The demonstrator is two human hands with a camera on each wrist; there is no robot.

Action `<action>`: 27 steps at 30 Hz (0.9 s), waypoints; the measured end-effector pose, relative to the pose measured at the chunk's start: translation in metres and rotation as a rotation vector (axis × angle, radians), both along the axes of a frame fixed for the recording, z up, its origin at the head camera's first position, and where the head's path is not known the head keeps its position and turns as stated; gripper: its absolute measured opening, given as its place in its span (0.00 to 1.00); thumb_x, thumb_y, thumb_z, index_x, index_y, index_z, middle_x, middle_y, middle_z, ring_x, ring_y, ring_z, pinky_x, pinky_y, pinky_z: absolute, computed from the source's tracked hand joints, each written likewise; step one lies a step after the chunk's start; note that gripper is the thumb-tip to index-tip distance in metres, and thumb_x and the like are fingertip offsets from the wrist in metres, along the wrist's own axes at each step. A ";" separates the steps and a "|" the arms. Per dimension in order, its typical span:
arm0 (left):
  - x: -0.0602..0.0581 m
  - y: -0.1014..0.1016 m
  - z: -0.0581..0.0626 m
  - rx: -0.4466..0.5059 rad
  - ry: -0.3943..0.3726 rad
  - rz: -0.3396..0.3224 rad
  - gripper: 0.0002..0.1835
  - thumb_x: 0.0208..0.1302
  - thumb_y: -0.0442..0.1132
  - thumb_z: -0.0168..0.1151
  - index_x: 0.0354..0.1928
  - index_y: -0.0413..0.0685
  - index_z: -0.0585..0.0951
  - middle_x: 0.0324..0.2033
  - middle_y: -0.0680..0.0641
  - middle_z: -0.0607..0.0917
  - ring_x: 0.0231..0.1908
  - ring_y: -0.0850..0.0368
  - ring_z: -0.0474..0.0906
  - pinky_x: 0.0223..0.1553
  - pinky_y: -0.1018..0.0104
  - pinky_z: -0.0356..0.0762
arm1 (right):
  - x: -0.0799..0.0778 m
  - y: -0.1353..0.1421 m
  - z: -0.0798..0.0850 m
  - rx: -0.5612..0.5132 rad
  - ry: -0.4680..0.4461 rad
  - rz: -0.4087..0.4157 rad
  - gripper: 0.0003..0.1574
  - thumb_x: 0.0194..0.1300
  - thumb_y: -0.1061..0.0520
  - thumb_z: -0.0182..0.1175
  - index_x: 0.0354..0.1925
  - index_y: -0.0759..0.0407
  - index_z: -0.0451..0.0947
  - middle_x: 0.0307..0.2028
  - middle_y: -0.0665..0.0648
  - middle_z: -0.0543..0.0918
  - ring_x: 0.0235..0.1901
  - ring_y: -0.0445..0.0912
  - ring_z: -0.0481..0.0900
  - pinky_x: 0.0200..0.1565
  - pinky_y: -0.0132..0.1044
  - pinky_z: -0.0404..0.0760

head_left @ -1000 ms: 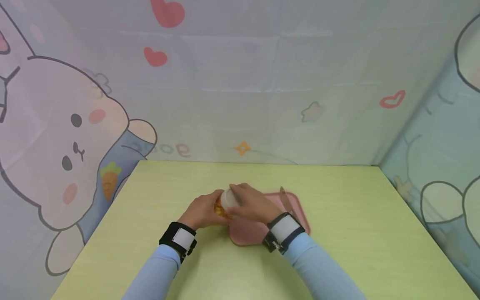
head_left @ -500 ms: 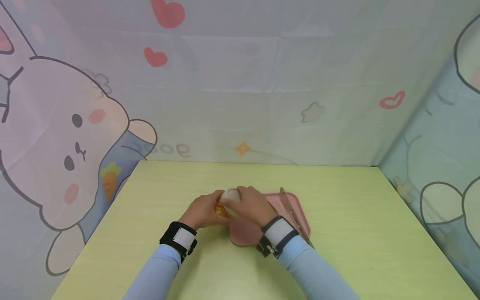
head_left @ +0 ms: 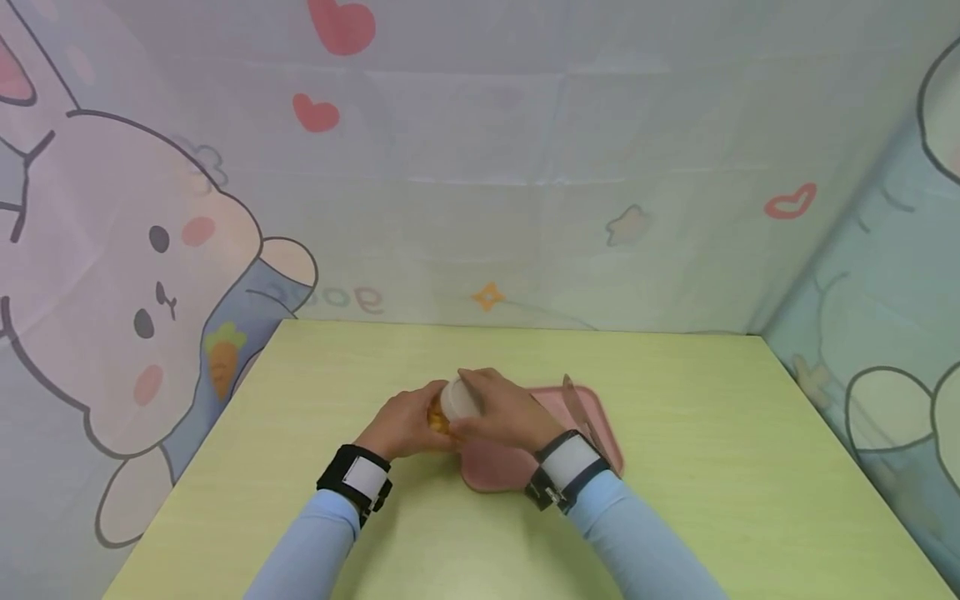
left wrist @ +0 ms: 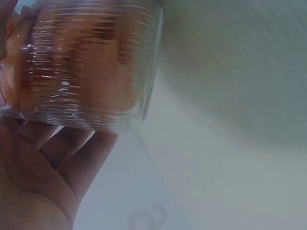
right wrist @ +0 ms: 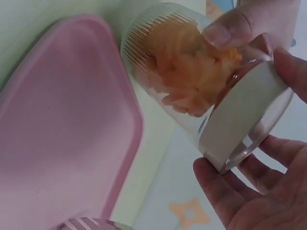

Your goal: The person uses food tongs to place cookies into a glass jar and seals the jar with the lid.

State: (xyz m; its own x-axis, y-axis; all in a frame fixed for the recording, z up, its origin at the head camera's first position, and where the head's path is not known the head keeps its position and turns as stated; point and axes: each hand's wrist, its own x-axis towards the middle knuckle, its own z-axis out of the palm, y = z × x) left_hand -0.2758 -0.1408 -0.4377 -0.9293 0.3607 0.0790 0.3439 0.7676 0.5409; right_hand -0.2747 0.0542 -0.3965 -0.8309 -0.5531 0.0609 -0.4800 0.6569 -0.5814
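A clear ribbed jar (right wrist: 168,67) with soft orange pieces inside is held tilted over the table, its lid end toward my right hand. My left hand (head_left: 405,423) grips the jar's body; in the left wrist view its fingers reach behind the glass (left wrist: 91,67). The fingers and thumb of my right hand (head_left: 513,410) are curled round the pale lid (right wrist: 244,110), which sits on the jar's mouth. In the head view the hands cover much of the jar.
Below and right of the jar lies a pink board (head_left: 491,468) with a raised rim. A knife (head_left: 576,407) lies across its right side, partly hidden by my right wrist. Beyond the table (head_left: 697,433) hangs a printed cloth (head_left: 525,125).
My right hand turned on the lid, its wrist swinging left at half a second ago and back right now. The left hand keeps its grip on the jar.
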 end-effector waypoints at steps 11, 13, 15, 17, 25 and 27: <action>0.001 0.004 0.000 -0.001 0.033 0.010 0.43 0.40 0.58 0.73 0.62 0.54 0.72 0.42 0.50 0.84 0.38 0.57 0.77 0.40 0.57 0.78 | 0.007 -0.002 0.001 -0.039 0.011 -0.068 0.48 0.57 0.41 0.62 0.69 0.61 0.61 0.63 0.67 0.69 0.45 0.49 0.74 0.42 0.45 0.80; 0.001 0.005 0.000 -0.004 0.033 0.015 0.43 0.39 0.58 0.73 0.61 0.54 0.72 0.41 0.51 0.84 0.37 0.58 0.77 0.39 0.57 0.78 | 0.008 -0.002 0.001 -0.038 0.010 -0.076 0.48 0.58 0.41 0.62 0.69 0.61 0.61 0.63 0.67 0.69 0.45 0.50 0.74 0.42 0.45 0.80; 0.001 0.006 0.000 -0.006 0.030 0.018 0.43 0.39 0.58 0.73 0.61 0.54 0.72 0.40 0.51 0.84 0.36 0.58 0.77 0.38 0.58 0.78 | 0.008 -0.002 0.000 -0.036 0.016 -0.084 0.48 0.58 0.40 0.61 0.69 0.61 0.61 0.63 0.67 0.69 0.45 0.50 0.74 0.42 0.45 0.80; 0.000 0.006 0.000 -0.015 0.031 0.017 0.42 0.40 0.58 0.73 0.61 0.54 0.72 0.40 0.51 0.84 0.36 0.58 0.77 0.37 0.58 0.78 | 0.008 -0.002 -0.001 -0.033 0.027 -0.090 0.47 0.59 0.39 0.61 0.69 0.60 0.61 0.62 0.66 0.69 0.44 0.49 0.75 0.41 0.45 0.81; 0.003 0.008 0.003 -0.019 0.036 0.021 0.40 0.40 0.56 0.73 0.59 0.53 0.74 0.38 0.51 0.84 0.34 0.58 0.76 0.35 0.60 0.78 | 0.010 -0.002 -0.002 -0.011 0.047 -0.104 0.46 0.60 0.38 0.60 0.69 0.59 0.61 0.62 0.67 0.70 0.42 0.49 0.76 0.39 0.45 0.82; 0.003 0.008 0.003 -0.021 0.041 0.022 0.40 0.40 0.56 0.73 0.59 0.53 0.74 0.38 0.51 0.84 0.33 0.59 0.76 0.34 0.60 0.78 | 0.010 -0.002 -0.001 -0.002 0.042 -0.105 0.46 0.61 0.38 0.59 0.69 0.59 0.61 0.62 0.67 0.70 0.41 0.49 0.76 0.39 0.45 0.82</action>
